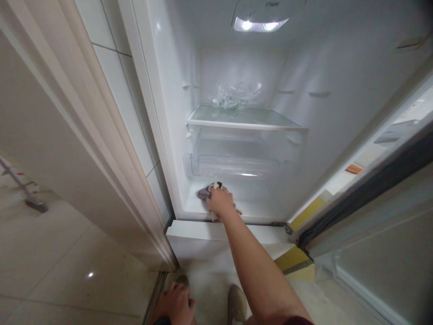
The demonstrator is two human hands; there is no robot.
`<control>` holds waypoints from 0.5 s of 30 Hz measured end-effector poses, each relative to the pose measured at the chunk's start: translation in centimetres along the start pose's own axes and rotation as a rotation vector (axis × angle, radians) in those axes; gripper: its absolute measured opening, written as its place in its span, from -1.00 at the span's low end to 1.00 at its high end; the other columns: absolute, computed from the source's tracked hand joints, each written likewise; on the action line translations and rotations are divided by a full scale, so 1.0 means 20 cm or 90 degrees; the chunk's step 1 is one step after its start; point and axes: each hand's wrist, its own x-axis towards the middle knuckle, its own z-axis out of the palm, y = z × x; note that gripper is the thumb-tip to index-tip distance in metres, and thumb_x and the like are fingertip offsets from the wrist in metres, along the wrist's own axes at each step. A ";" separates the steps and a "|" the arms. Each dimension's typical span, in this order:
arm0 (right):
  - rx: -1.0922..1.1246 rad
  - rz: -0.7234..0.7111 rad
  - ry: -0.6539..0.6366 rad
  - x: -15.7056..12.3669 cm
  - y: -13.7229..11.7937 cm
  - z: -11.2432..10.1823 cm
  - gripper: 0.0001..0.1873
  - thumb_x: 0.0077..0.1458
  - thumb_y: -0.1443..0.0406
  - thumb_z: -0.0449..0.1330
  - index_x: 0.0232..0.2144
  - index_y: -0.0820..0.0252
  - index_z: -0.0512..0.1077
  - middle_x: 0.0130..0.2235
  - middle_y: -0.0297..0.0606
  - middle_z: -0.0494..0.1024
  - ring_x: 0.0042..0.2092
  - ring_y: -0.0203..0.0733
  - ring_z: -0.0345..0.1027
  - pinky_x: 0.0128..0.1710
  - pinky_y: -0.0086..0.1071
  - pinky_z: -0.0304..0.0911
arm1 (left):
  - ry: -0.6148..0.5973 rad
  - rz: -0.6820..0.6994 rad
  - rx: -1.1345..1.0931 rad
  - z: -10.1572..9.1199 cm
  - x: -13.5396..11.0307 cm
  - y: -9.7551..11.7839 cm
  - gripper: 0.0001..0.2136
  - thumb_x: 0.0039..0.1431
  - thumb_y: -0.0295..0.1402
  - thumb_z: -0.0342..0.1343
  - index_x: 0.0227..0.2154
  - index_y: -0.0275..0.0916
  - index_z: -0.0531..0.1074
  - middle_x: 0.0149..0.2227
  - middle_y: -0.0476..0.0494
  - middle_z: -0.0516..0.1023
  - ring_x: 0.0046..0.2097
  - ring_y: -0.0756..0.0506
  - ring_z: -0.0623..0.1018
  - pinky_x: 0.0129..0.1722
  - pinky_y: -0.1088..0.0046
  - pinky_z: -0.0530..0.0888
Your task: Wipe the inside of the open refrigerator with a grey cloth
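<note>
My right hand (221, 201) reaches into the open fridge and is closed on a crumpled cleaning cloth (204, 193), greyish with cream and dark patches. It presses the cloth onto the white fridge floor (255, 208), near the front edge. Part of the cloth hangs below the hand; the fingertips are hidden in it. At the bottom of the view, my left hand (177, 301) rests low over my leg, its fingers loosely bent and nothing visible in them. A clear drawer (237, 166) is above the right hand.
A glass shelf (243, 116) with a crumpled clear plastic bag (233, 97) sits higher up. The fridge door (382, 253) stands open on the right. A wooden door frame (111, 149) borders the left. My shoes (237, 303) are on the floor below the fridge's front.
</note>
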 end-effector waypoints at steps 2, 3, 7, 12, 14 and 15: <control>0.008 -0.048 -0.003 0.02 -0.12 0.03 -0.49 0.18 0.00 0.07 0.08 0.07 0.45 0.13 -0.04 0.51 0.23 0.26 0.21 0.11 0.12 0.24 | 0.015 -0.013 0.002 0.00 0.00 0.00 -0.68 0.11 -0.29 -0.05 -0.25 -0.17 0.60 -0.03 -0.22 0.63 0.17 -0.32 0.48 0.13 -0.05 0.41; 0.009 -0.063 -0.004 0.02 -0.15 0.04 -0.48 0.18 0.00 0.07 0.10 0.07 0.44 0.16 -0.04 0.49 0.25 0.26 0.19 0.13 0.14 0.23 | 0.013 -0.013 0.002 0.00 0.00 0.00 -0.69 0.12 -0.27 -0.05 -0.26 -0.16 0.60 -0.03 -0.22 0.63 0.17 -0.33 0.48 0.12 -0.05 0.41; 0.000 -0.054 -0.006 -0.02 -0.10 0.03 -0.49 0.16 0.05 0.08 0.10 0.09 0.43 0.15 -0.03 0.49 0.20 0.22 0.24 0.10 0.07 0.25 | 0.011 -0.010 0.003 0.00 0.01 -0.01 -0.70 0.12 -0.25 -0.05 -0.26 -0.15 0.58 -0.02 -0.23 0.62 0.18 -0.34 0.47 0.12 -0.09 0.40; -0.039 0.110 0.003 -0.15 0.32 -0.07 -0.57 0.18 0.14 0.07 0.04 0.17 0.45 0.04 0.06 0.53 0.08 0.20 0.35 0.02 -0.02 0.29 | 0.038 0.006 -0.010 0.04 0.01 -0.02 -0.71 0.11 -0.27 -0.04 -0.29 -0.17 0.58 -0.08 -0.25 0.62 0.12 -0.34 0.49 0.09 -0.08 0.40; -0.055 0.210 0.002 -0.19 0.51 -0.12 -0.57 0.18 0.17 0.08 0.01 0.24 0.46 0.03 0.13 0.53 0.07 0.28 0.38 -0.03 0.00 0.32 | 0.046 0.013 -0.015 0.05 0.01 -0.02 -0.70 0.12 -0.27 -0.06 -0.29 -0.18 0.58 -0.07 -0.26 0.62 0.12 -0.35 0.48 0.10 -0.08 0.39; -0.058 0.253 0.000 -0.21 0.60 -0.14 -0.57 0.18 0.16 0.07 0.01 0.26 0.46 0.02 0.16 0.53 0.07 0.30 0.39 -0.05 0.00 0.33 | 0.047 0.012 -0.014 0.05 0.01 -0.02 -0.70 0.13 -0.27 -0.06 -0.28 -0.18 0.58 -0.06 -0.26 0.62 0.13 -0.35 0.48 0.11 -0.09 0.39</control>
